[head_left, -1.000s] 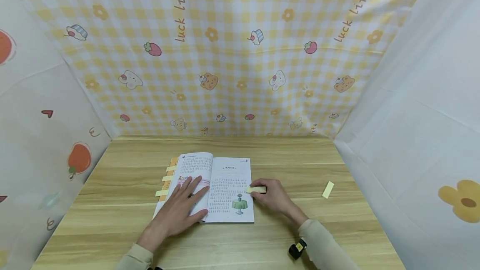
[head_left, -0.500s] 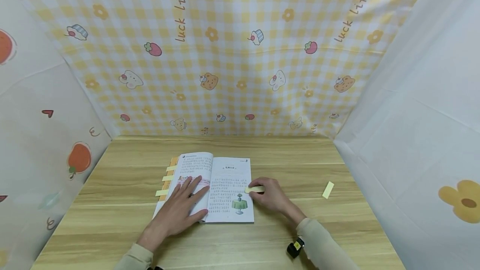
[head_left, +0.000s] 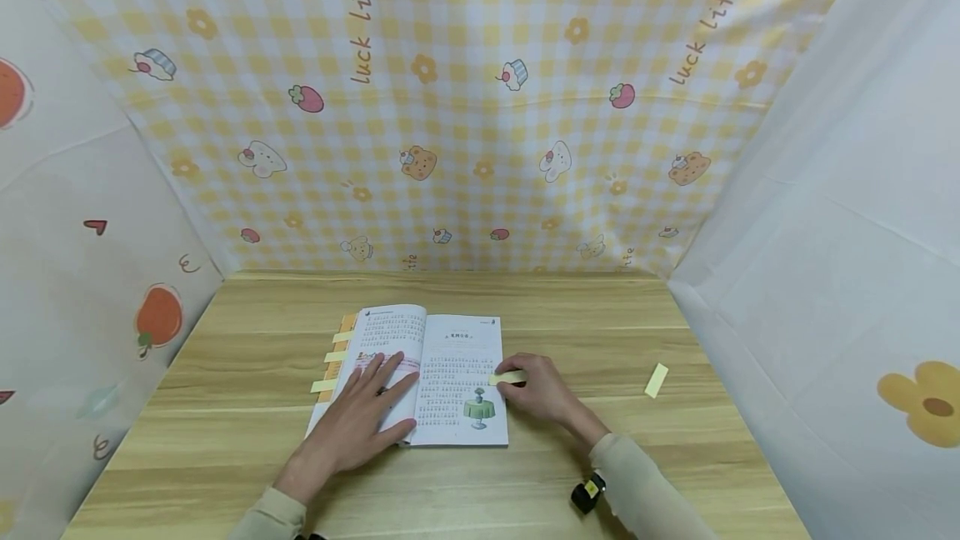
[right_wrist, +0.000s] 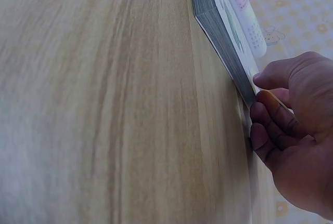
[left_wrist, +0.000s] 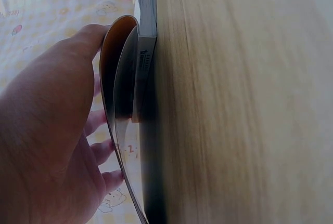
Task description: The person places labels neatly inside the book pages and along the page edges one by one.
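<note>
An open book [head_left: 459,348] lies on the wooden table, showing printed text and a drawing of a green-clothed table on its right page. My left hand [head_left: 357,418] rests with spread fingers on the left page, which bows upward in the left wrist view. At the right page's outer edge, my right hand [head_left: 546,390] pinches a pale yellow sticky note [head_left: 507,377] between thumb and fingers. One end of the note lies over the page margin; the rest is partly covered by the fingers. In the right wrist view, the fingertips [right_wrist: 260,135] are beside the book's page block.
Several pale yellow sticky tabs [head_left: 335,357] stick out from the book's left side, over an orange cover edge. A loose yellow sticky note [head_left: 656,380] lies on the table [head_left: 585,315] to the right. Patterned cloth [head_left: 480,123] hangs behind the table, with white sheets at both sides.
My right hand has shifted slightly left with the sticky note, bringing its end a little further over the page. The left hand and book have stayed in place.
</note>
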`<action>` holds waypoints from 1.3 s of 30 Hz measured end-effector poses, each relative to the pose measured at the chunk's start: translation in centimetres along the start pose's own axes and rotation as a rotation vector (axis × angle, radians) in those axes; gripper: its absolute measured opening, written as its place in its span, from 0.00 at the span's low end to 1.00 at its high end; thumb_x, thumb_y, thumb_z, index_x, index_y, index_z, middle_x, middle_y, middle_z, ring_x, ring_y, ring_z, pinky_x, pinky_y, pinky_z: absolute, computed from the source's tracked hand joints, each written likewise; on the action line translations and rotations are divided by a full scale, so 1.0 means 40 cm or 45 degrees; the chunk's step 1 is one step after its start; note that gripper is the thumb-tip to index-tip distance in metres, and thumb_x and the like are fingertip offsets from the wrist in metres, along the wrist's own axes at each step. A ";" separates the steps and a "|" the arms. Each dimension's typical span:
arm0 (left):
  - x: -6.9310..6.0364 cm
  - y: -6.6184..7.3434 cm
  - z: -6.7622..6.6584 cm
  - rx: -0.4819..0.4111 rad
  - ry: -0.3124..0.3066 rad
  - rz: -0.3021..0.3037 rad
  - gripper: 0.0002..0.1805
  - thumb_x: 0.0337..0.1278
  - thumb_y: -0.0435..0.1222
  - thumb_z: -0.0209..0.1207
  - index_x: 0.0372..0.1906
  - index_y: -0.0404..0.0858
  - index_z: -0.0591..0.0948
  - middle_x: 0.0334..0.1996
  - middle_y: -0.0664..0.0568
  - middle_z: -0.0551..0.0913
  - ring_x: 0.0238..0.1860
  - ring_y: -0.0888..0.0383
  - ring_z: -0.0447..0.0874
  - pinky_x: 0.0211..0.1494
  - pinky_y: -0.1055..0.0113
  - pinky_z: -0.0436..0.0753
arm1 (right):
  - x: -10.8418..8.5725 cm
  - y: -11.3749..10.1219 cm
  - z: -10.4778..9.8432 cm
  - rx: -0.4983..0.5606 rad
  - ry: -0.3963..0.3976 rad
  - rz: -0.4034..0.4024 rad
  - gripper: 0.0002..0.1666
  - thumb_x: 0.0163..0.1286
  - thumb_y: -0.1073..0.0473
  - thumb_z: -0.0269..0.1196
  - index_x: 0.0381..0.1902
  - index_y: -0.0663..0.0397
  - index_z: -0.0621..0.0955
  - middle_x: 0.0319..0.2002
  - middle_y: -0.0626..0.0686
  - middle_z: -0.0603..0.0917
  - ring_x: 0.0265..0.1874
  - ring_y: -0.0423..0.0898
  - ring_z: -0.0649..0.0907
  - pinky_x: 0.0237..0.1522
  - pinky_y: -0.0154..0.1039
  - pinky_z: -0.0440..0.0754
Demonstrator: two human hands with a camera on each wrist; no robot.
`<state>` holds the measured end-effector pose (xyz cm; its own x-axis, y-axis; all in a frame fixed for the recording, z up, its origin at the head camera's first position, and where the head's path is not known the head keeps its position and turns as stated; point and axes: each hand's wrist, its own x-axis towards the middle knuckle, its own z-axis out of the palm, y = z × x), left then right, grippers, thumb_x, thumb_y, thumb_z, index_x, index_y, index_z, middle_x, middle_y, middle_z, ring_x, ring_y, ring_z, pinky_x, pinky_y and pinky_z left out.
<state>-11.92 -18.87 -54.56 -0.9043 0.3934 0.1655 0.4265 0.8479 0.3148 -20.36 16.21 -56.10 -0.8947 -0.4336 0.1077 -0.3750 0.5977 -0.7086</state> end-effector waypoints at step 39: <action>-0.001 0.003 0.002 -0.006 0.011 0.000 0.38 0.78 0.59 0.66 0.84 0.48 0.76 0.90 0.40 0.64 0.90 0.31 0.61 0.89 0.27 0.65 | 0.003 0.003 -0.006 -0.057 -0.029 -0.011 0.10 0.73 0.63 0.75 0.50 0.54 0.93 0.53 0.53 0.94 0.55 0.46 0.90 0.56 0.40 0.91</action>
<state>-11.84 -18.73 -54.60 -0.9041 0.3904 0.1739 0.4267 0.8462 0.3192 -20.57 16.40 -55.98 -0.8858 -0.4538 0.0974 -0.3935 0.6231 -0.6760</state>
